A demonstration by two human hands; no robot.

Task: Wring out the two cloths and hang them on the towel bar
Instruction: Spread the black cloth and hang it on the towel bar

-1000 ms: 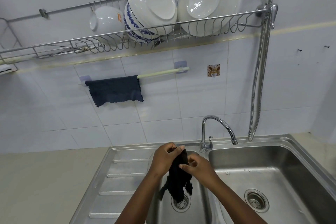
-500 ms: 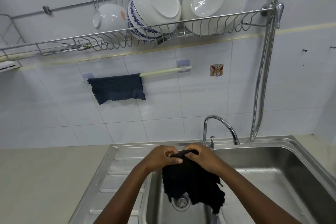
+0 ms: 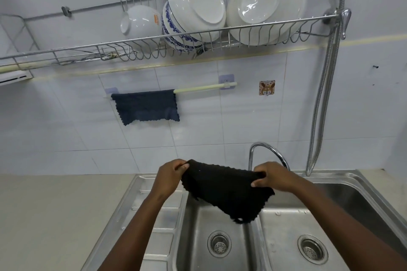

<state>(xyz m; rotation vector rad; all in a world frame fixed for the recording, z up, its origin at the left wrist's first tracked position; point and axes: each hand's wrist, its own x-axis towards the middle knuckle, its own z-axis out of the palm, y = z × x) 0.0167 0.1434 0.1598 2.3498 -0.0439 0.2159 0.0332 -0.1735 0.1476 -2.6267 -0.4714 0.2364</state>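
Observation:
A black cloth [image 3: 224,191] is stretched out flat above the sink, its lower corner hanging over the divider. My left hand [image 3: 170,175] pinches its left top corner and my right hand [image 3: 272,177] pinches its right top corner. On the wall above, a dark blue cloth [image 3: 146,106] hangs over the left half of the pale towel bar [image 3: 204,88]. The bar's right half is bare.
A double steel sink [image 3: 343,185] with a drainboard lies below my hands, with a chrome faucet [image 3: 267,152] behind the cloth. A wire dish rack [image 3: 154,46] holding white plates and bowls runs overhead. A metal shower hose [image 3: 323,99] hangs at the right.
The bunched black cloth was opened out: my hands moved apart and rose, spreading it wide between them. The view tilted slightly downward.

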